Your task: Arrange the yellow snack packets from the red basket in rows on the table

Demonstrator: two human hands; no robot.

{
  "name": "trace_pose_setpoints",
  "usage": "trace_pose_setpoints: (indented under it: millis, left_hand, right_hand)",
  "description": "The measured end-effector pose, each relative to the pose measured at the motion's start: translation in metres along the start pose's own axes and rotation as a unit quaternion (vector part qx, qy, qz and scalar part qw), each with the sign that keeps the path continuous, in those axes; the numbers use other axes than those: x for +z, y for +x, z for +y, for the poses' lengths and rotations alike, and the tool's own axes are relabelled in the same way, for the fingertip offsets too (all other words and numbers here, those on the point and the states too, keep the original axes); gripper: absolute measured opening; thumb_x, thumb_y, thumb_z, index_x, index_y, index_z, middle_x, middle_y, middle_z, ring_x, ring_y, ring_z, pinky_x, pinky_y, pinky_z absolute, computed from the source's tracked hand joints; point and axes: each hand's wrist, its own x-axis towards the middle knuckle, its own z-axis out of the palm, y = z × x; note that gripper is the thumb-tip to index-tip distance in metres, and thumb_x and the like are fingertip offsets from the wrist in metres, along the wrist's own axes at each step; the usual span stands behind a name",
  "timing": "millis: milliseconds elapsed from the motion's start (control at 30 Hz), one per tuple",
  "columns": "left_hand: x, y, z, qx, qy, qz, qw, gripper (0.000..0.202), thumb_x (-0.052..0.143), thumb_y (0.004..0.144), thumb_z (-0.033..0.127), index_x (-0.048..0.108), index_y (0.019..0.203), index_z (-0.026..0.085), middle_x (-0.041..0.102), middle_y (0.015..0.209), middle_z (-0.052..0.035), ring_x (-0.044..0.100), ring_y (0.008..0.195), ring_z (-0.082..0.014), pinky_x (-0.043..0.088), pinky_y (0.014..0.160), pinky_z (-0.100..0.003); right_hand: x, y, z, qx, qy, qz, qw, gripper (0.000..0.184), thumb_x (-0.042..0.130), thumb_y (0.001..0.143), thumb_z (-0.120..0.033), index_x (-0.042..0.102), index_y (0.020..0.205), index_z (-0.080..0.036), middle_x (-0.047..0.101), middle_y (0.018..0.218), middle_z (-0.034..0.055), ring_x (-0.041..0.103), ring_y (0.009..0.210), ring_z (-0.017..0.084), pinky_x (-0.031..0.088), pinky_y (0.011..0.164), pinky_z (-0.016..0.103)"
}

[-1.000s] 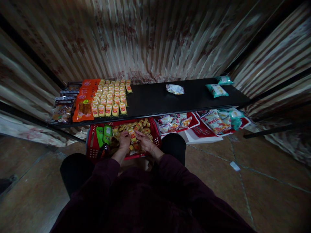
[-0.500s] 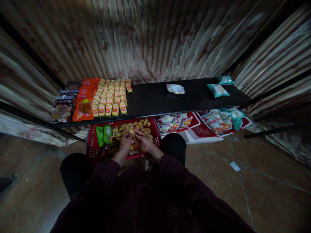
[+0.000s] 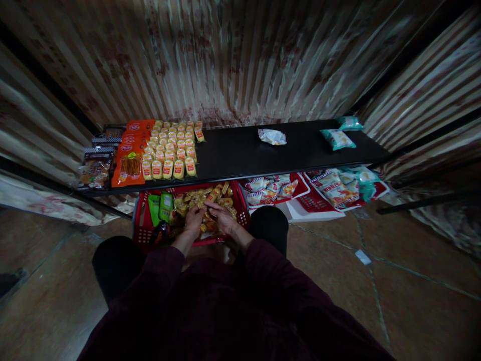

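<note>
Between my knees stands a red basket (image 3: 242, 210) holding small yellow wrapped snack cakes (image 3: 184, 203) and two green packets (image 3: 161, 208). My left hand (image 3: 194, 219) is over the snacks with its fingers bent closed. Close beside it, my right hand (image 3: 222, 216) has its fingers drawn together, the tips meeting near the left hand's. Whatever is pinched between them is mostly hidden and too dim to name. Above the basket, neat rows of yellow wrapped cakes (image 3: 169, 150) stand on the black shelf (image 3: 233, 150).
Orange packs (image 3: 130, 155) and dark brown packs (image 3: 95, 168) lie at the shelf's left end. A white packet (image 3: 272, 136) and teal packets (image 3: 338, 139) lie farther right. Below stand a basket of striped packets (image 3: 268, 190) and another red basket (image 3: 311, 203).
My hands stay over the basket, their fingertips shifting slightly upward and closer together. The shelf's packets look unchanged.
</note>
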Motion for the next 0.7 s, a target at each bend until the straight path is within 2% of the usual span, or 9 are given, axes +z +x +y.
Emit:
trace_pose_setpoints:
  millis: [233, 367, 500, 600, 700]
  left_hand:
    - [-0.006, 0.002, 0.001, -0.063, -0.052, 0.016, 0.997, 0.014, 0.066, 0.068, 0.022, 0.060, 0.080, 0.017, 0.058, 0.066, 0.0023, 0.052, 0.056, -0.0080, 0.042, 0.060, -0.022]
    - [-0.006, 0.001, 0.003, -0.084, -0.116, 0.000, 0.990, 0.014, 0.064, 0.070, 0.018, 0.057, 0.082, 0.017, 0.062, 0.071, -0.0003, 0.057, 0.059, -0.0078, 0.046, 0.063, -0.022]
    - [-0.006, -0.002, 0.007, -0.101, -0.124, 0.012, 0.987, 0.014, 0.063, 0.071, 0.014, 0.056, 0.084, 0.016, 0.063, 0.071, -0.0002, 0.057, 0.058, -0.0075, 0.048, 0.062, -0.022]
    - [-0.006, -0.003, 0.011, -0.118, -0.127, 0.021, 0.985, 0.014, 0.062, 0.071, 0.010, 0.056, 0.083, 0.017, 0.062, 0.071, 0.0001, 0.057, 0.057, -0.0073, 0.048, 0.060, -0.022]
    - [-0.007, -0.003, 0.013, -0.136, -0.139, 0.018, 0.981, 0.012, 0.062, 0.071, 0.009, 0.056, 0.079, 0.017, 0.060, 0.068, 0.0003, 0.058, 0.056, -0.0078, 0.050, 0.061, -0.023]
  right_hand:
    - [0.002, -0.001, -0.001, 0.017, 0.025, 0.015, 0.999, 0.032, 0.071, 0.064, -0.019, 0.072, 0.096, -0.024, 0.072, 0.103, 0.0036, 0.061, 0.099, 0.019, 0.045, 0.089, 0.033]
    - [0.002, 0.000, 0.000, 0.019, 0.001, 0.016, 1.000, 0.030, 0.073, 0.063, -0.022, 0.073, 0.093, -0.023, 0.072, 0.102, 0.0042, 0.062, 0.093, 0.018, 0.046, 0.086, 0.033]
    - [0.000, 0.002, 0.003, 0.022, -0.010, 0.013, 1.000, 0.032, 0.075, 0.062, -0.025, 0.073, 0.094, -0.022, 0.073, 0.097, 0.0038, 0.062, 0.085, 0.016, 0.047, 0.080, 0.030]
    - [-0.001, 0.003, 0.005, 0.009, -0.034, 0.009, 0.999, 0.032, 0.075, 0.062, -0.028, 0.074, 0.094, -0.022, 0.073, 0.096, 0.0025, 0.062, 0.084, 0.016, 0.047, 0.080, 0.030]
    - [-0.002, 0.003, 0.008, -0.021, -0.080, -0.001, 0.997, 0.027, 0.072, 0.066, -0.030, 0.074, 0.092, -0.024, 0.073, 0.094, 0.0007, 0.062, 0.091, 0.017, 0.046, 0.085, 0.031]
